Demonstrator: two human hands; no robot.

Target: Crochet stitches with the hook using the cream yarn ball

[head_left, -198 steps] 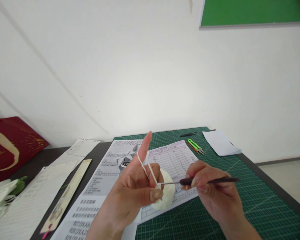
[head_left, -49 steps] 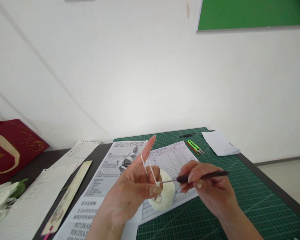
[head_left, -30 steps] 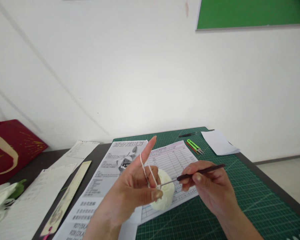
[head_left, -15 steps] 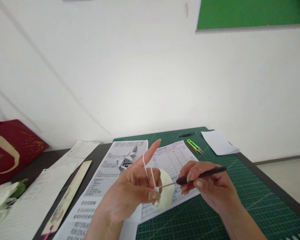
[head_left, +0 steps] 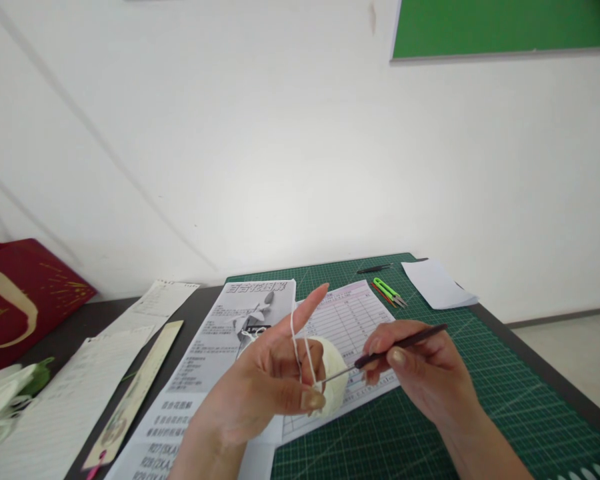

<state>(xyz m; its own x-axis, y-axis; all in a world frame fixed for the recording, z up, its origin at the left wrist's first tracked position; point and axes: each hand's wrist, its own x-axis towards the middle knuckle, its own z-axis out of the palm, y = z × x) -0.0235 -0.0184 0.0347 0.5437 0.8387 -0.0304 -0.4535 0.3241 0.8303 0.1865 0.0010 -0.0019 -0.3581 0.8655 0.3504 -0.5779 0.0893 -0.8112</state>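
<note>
White yarn [head_left: 307, 353] loops over the raised index finger of my left hand [head_left: 265, 373] and runs down to its pinched thumb and fingertips. A small bit of white crochet work sits in that pinch, mostly hidden by the fingers. My right hand [head_left: 420, 367] grips the dark handle of a crochet hook [head_left: 410, 339] like a pen. The hook's thin metal shaft points left, and its tip meets the yarn at my left fingertips. Behind the fingers, a cream-white ball of yarn [head_left: 336, 390] rests on a printed form.
Under the printed form [head_left: 340, 313] lies a green cutting mat [head_left: 480, 387]. Green thread snips [head_left: 387, 290], dark tweezers [head_left: 375, 269] and white paper [head_left: 437, 285] are further back. Leftward are a pattern sheet [head_left: 220, 333], a ruler [head_left: 135, 393], handwritten pages [head_left: 75, 393] and a red bag [head_left: 25, 293].
My left hand has shifted slightly right and down, with its index finger tilted further over. The hook has tilted more, its tip now lower at the pinch.
</note>
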